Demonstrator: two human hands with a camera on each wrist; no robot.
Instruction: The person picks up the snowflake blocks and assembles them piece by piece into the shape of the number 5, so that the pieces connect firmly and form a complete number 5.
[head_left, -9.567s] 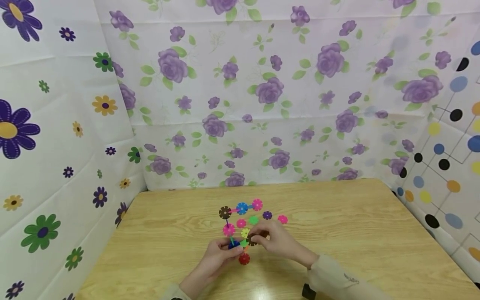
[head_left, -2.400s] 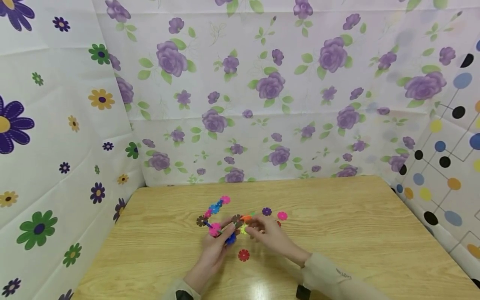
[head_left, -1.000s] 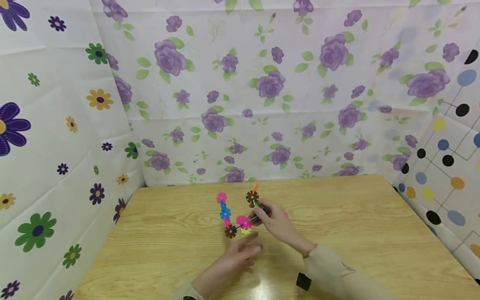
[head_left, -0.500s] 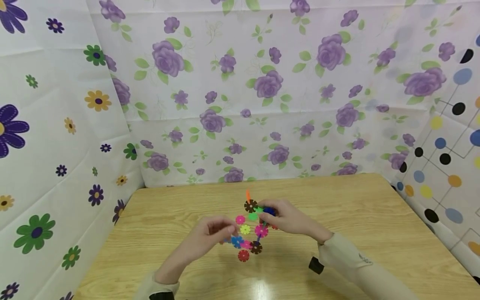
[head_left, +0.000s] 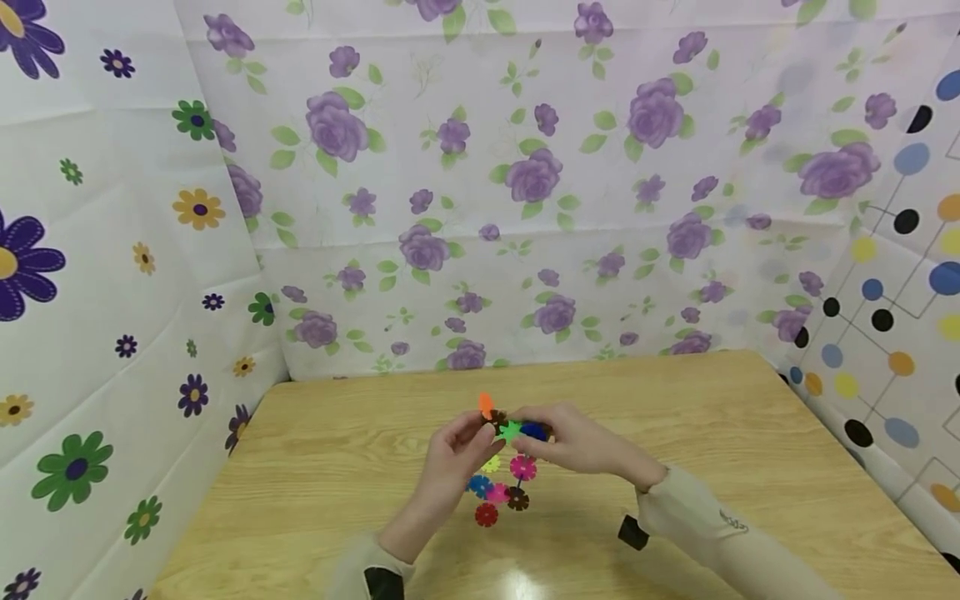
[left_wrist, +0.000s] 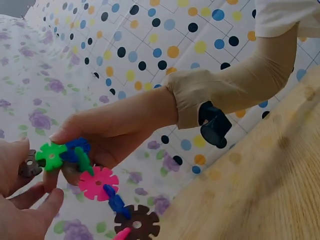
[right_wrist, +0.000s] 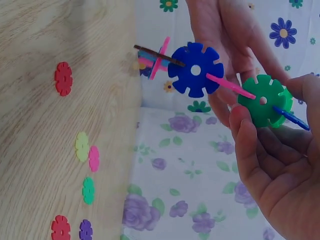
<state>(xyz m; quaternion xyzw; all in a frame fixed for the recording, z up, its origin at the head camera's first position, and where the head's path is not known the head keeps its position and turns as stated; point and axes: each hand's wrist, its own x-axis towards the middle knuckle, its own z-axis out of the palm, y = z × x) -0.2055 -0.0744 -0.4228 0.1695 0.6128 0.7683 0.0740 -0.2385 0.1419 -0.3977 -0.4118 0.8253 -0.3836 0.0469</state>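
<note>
A chain of notched plastic snowflake discs hangs from both hands above the table. In the head view my left hand (head_left: 448, 458) pinches a brown disc (head_left: 494, 423) at the chain's upper end, with an orange disc (head_left: 486, 405) jutting up from it. My right hand (head_left: 581, 442) pinches the chain beside it, around a green disc (left_wrist: 52, 155) and a dark blue disc (head_left: 533, 432). Below hang a pink disc (head_left: 522, 467), another brown disc (head_left: 517, 498) and a light blue disc (head_left: 480, 486). Fingers partly cover the joint between brown and green.
Loose discs lie on the wooden table (head_left: 337, 500): red (right_wrist: 63, 79), yellow (right_wrist: 82, 146), pink (right_wrist: 94, 159), green (right_wrist: 88, 191), another red (right_wrist: 61, 230) and purple (right_wrist: 85, 230). Floral cloth (head_left: 480, 183) hangs behind the table, with patterned cloths at both sides.
The chain passed from my left hand to my right and was turned, its blue and pink end swinging toward me. My left hand, free half a second ago, now pinches the brown disc.
</note>
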